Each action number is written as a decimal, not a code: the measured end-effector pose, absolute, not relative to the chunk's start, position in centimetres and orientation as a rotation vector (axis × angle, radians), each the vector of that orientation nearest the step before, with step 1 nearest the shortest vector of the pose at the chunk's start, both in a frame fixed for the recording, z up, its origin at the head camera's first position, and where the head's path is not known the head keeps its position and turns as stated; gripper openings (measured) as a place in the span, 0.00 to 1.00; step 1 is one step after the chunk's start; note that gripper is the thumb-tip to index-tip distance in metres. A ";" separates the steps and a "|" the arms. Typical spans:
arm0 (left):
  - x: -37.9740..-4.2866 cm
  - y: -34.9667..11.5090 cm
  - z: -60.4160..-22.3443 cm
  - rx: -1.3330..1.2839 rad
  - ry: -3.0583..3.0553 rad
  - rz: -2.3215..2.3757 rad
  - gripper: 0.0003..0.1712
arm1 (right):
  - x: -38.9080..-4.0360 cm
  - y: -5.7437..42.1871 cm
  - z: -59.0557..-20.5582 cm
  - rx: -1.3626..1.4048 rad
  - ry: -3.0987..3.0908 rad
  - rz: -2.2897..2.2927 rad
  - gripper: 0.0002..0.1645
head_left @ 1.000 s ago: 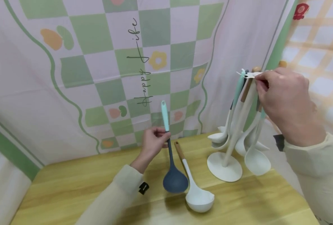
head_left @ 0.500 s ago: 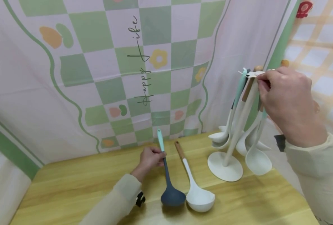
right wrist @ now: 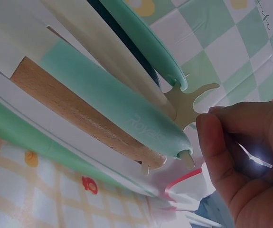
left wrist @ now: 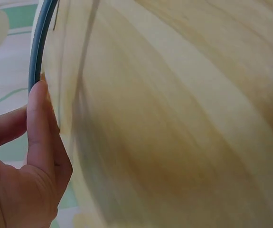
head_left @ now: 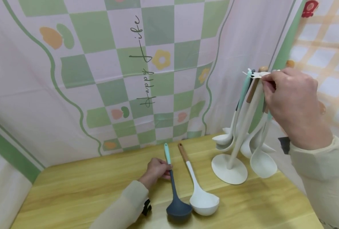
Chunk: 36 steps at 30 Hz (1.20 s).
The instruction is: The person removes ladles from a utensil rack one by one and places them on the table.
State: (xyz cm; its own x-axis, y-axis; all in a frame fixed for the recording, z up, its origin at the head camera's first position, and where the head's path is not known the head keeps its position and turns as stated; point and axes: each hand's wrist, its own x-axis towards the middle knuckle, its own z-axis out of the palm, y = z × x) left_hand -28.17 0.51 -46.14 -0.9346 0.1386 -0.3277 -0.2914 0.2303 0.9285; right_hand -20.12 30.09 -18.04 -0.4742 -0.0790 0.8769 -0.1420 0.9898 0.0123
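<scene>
My left hand pinches a dark blue ladle with a mint handle end, at the top of its dark shaft. Its bowl is low over the wooden table, close to a white ladle with a wooden handle that lies there. In the left wrist view, thumb and fingers hold the blue shaft. My right hand pinches the hooked top of a cream utensil stand. In the right wrist view, thumb and forefinger meet at one prong of the hook plate, beside a hanging mint handle.
Several utensils hang from the stand, among them a white ladle at right and a white spoon-shaped one at left. A checked cloth hangs behind the wooden table. The table's right edge runs past the stand.
My left hand has lowered the blue ladle toward the table, left of the white ladle. The right hand keeps its hold on the stand's top, barely moving.
</scene>
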 end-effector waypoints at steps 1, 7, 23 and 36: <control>-28.2 0.5 -46.3 -0.147 2.172 1.742 0.08 | -20.1 30.1 -18.1 0.156 -2.065 0.076 0.12; -28.4 0.6 -46.9 -0.179 2.176 1.729 0.07 | -20.3 30.2 -18.2 0.145 -2.063 0.089 0.12; -28.1 0.7 -47.0 -0.170 2.266 1.635 0.07 | -20.4 30.1 -18.4 0.148 -2.011 0.142 0.16; -28.1 0.9 -46.9 -0.099 2.397 1.534 0.08 | -21.0 29.9 -18.8 0.091 -1.923 0.307 0.18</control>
State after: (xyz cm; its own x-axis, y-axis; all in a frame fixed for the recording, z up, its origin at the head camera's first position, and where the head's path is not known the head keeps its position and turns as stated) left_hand -28.07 0.86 -46.88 -0.9546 0.0989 -0.2809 -0.2137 0.4296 0.8774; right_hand -20.99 29.94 -18.83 -0.3664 0.0832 0.9267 -0.2096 0.9630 -0.1693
